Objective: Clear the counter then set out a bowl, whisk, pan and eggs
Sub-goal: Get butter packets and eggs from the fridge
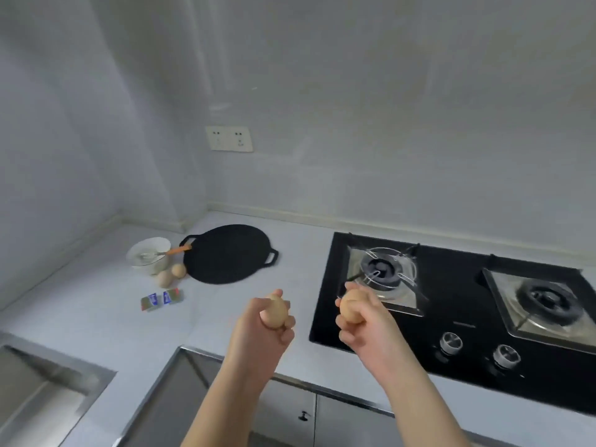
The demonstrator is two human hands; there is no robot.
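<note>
- Presently, the left hand (264,327) is gripping the first egg (274,312), fingers curled round its lower half, and is holding it above the front part of the counter (96,317).
- The right hand (366,324) is gripping the second egg (351,306) in the same manner, fingers wrapped round it, over the near left corner of the black gas hob (451,321).
- Both hands are hanging in the air, apart from each other, neither one touching the counter.
- The white bowl (151,268) is sitting at the back left of the counter, near the wall corner.
- The whisk (175,251) is lying in the bowl, wires inside, its orange handle leaning over the rim toward the pan (227,253).
- The pan, flat, black and with two loop handles, is resting on the counter just right of the bowl.
- The rear egg (178,270) and the front egg (164,279) are lying on the counter against the bowl's near side; whether the rear egg is touching the pan cannot be told.
- Two small packets (162,299) are lying side by side in front of those eggs.
- A steel sink (38,382) is showing at lower left, and a wall socket (229,138) is sitting above the pan.
</note>
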